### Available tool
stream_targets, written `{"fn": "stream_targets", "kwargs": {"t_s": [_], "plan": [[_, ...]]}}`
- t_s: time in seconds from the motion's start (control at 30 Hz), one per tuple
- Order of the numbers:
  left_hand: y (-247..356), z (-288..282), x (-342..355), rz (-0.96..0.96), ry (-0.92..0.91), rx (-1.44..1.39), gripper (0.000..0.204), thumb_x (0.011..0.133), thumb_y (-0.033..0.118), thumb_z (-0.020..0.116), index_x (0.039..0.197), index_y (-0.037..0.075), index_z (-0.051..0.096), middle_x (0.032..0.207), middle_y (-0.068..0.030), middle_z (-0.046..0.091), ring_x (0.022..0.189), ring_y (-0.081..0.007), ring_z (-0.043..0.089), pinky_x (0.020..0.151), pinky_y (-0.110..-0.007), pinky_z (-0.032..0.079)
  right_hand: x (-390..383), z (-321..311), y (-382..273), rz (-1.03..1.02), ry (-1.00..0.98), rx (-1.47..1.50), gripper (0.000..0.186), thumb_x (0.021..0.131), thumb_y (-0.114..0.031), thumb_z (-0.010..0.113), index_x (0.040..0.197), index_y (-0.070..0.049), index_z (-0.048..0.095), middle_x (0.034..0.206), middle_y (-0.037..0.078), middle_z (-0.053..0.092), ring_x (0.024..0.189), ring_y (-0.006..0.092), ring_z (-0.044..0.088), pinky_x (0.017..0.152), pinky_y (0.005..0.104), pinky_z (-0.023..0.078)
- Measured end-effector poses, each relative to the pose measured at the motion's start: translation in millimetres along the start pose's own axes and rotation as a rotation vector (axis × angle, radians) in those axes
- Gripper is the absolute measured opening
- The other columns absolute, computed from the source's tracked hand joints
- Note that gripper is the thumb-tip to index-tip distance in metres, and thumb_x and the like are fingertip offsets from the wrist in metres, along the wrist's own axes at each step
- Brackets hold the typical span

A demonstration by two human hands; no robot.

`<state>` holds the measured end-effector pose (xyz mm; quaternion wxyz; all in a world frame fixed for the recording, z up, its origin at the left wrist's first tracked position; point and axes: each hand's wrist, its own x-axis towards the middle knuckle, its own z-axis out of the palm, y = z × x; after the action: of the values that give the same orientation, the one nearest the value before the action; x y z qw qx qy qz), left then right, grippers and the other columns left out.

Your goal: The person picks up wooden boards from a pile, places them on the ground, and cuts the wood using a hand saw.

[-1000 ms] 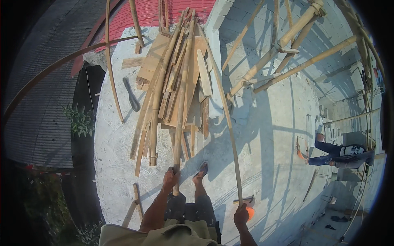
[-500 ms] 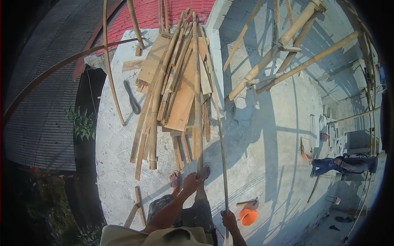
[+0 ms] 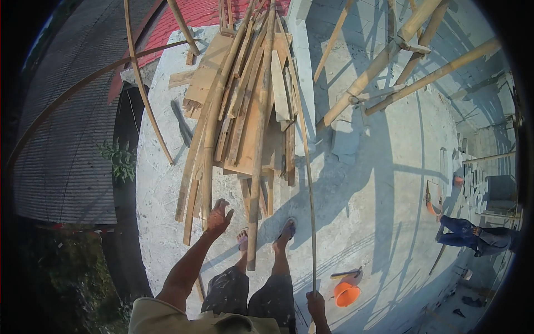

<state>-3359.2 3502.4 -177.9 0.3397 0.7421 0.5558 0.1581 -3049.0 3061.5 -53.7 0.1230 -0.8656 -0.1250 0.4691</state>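
Note:
My left hand [image 3: 218, 217] is open with fingers apart, close to the near end of a bamboo pole [image 3: 208, 150] on the pile; whether it touches the pole I cannot tell. My right hand [image 3: 315, 306] is wrapped round a long thin wooden pole [image 3: 310, 178] that reaches away past the pile's right side. Between my legs and the pile, another bamboo pole [image 3: 253, 234] lies with its near end in front of my feet. Under the poles are wooden boards [image 3: 247, 142] and several narrow planks.
An orange bucket [image 3: 346, 294] stands on the concrete at my right, beside a hand tool [image 3: 345, 274]. Bamboo props [image 3: 384, 67] slant at the far right. A person [image 3: 473, 234] is at the right. The slab edge drops off at left, near a corrugated roof [image 3: 67, 122].
My left hand has let go of the middle bamboo pole and moved left, its fingers now apart. That pole's near end has shifted left. My right hand still grips the thin pole.

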Motion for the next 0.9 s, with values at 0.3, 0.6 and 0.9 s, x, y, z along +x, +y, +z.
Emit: {"fn": "stream_targets", "kwargs": {"t_s": [0.3, 0.6, 0.9], "plan": [[-28, 2, 143, -0.018, 0.101, 0.160, 0.052, 0.099, 0.031, 0.070, 0.137, -0.003, 0.057, 0.153, -0.0248, 0.048, 0.135, -0.0459, 0.053, 0.110, -0.052, 0.047, 42, 17, 42, 0.126, -0.067, -0.029, 0.031, 0.097, -0.027, 0.067, 0.101, 0.003, 0.070, 0.087, 0.025, 0.073, 0.085, 0.0394, 0.072, 0.077, 0.0490, 0.055], [-12, 76, 236, -0.481, -0.005, 0.301, 0.111, 0.088, 0.061, 0.074, 0.162, -0.003, 0.021, 0.157, -0.0264, 0.039, 0.148, -0.0428, 0.038, 0.119, -0.056, 0.037, 73, 4, 162, -0.988, 0.120, -0.921, 0.032, 0.105, -0.032, 0.061, 0.115, -0.002, 0.070, 0.108, 0.022, 0.069, 0.097, 0.0313, 0.068, 0.082, 0.0469, 0.057], [-33, 42, 258, -0.702, 0.114, 0.526, 0.107, 0.066, 0.049, 0.090, 0.148, -0.001, 0.042, 0.136, -0.0186, 0.052, 0.131, -0.0368, 0.049, 0.111, -0.048, 0.041, 49, -24, 10, 0.042, -0.476, -0.344, 0.058, 0.103, -0.047, 0.052, 0.136, -0.001, 0.059, 0.141, 0.036, 0.055, 0.132, 0.0504, 0.051, 0.112, 0.0566, 0.040]]}}
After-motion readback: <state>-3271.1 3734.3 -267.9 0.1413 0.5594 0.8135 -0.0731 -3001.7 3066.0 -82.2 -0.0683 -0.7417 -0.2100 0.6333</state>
